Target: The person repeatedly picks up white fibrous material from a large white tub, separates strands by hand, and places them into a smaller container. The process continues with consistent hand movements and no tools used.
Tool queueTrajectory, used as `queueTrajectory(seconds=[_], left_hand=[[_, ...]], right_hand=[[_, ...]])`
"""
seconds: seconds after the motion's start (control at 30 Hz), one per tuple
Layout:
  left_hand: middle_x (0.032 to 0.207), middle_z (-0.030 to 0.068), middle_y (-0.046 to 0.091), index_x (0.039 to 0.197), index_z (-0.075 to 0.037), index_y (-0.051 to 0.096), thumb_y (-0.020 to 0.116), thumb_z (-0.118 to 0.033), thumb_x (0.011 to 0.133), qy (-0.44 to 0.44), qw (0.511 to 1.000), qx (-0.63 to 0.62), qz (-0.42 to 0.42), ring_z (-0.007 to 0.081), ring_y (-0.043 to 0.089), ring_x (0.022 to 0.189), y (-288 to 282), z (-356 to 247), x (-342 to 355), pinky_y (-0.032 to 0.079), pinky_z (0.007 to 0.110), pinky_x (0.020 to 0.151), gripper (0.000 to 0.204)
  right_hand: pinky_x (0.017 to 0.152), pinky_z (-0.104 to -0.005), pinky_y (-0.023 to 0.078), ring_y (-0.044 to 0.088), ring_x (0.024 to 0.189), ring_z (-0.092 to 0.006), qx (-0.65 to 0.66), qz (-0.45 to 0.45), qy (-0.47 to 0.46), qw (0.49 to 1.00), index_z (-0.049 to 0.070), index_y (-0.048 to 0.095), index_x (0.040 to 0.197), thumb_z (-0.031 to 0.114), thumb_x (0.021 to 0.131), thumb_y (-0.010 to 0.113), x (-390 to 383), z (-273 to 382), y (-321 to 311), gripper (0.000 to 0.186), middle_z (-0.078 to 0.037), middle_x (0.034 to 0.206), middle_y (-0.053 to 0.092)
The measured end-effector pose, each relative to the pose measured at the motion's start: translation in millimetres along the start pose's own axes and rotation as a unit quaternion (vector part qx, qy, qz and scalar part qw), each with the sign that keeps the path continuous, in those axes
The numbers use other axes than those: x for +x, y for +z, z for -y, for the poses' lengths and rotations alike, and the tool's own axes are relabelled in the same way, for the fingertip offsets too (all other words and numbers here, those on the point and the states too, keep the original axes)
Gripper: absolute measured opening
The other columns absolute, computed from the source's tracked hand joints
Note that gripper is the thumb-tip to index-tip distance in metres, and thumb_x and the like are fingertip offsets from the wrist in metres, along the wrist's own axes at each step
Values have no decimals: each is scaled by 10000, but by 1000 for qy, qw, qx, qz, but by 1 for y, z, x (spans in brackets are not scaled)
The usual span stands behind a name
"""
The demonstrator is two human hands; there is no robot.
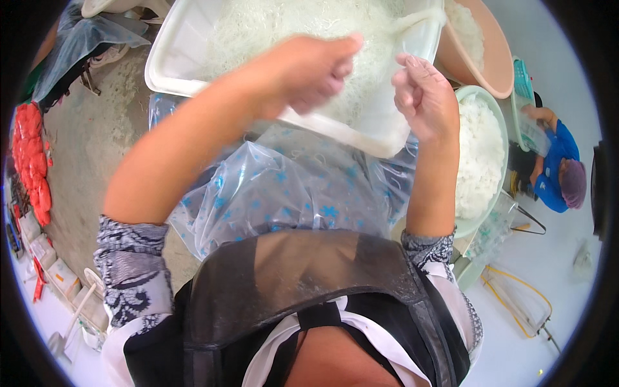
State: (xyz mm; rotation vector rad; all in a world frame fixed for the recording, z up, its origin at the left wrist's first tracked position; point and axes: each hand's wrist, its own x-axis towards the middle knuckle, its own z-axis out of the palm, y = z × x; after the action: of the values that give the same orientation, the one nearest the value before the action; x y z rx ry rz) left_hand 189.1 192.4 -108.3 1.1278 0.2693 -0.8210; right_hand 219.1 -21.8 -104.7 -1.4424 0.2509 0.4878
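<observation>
My left hand is closed over the white tub, blurred by motion, with its thumb stretched to the right. My right hand is pinched near the tub's right side, thumb against fingers. Whatever either hand holds is too thin or too hidden to make out. A loose mass of pale, translucent noodle-like strands fills the tub below and beyond both hands. A thicker whitish bundle hangs over its far right rim.
A pale green basin heaped with white strands stands at my right. Beyond it is a peach basin. Snowflake-patterned clear plastic covers my lap. A person in blue works far right. Red netted sacks lie left.
</observation>
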Motion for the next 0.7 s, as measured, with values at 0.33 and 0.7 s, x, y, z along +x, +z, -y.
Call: queueTrajectory(seconds=[0.33,0.7], left_hand=[[559,-15,374,641,-124,416,431,-383,932,86,954,-285,29,124,352,487,45,16,51,285,274,459,390],[732,179,586,907,1,599,466,-183,880,424,628,650,60,302,577,692,19,-82,-63,446,357,634,229]], right_hand=[[574,-296,455,572,573,-173,-484,23,-108,868,20,642,839,211,817,641,-54,-18,18,193,-113,656,612],[806,-372,438,552,963,-316,-407,165,-265,858,56,579,1041,175,844,577,-32,4,42,230,-189,1086,568]])
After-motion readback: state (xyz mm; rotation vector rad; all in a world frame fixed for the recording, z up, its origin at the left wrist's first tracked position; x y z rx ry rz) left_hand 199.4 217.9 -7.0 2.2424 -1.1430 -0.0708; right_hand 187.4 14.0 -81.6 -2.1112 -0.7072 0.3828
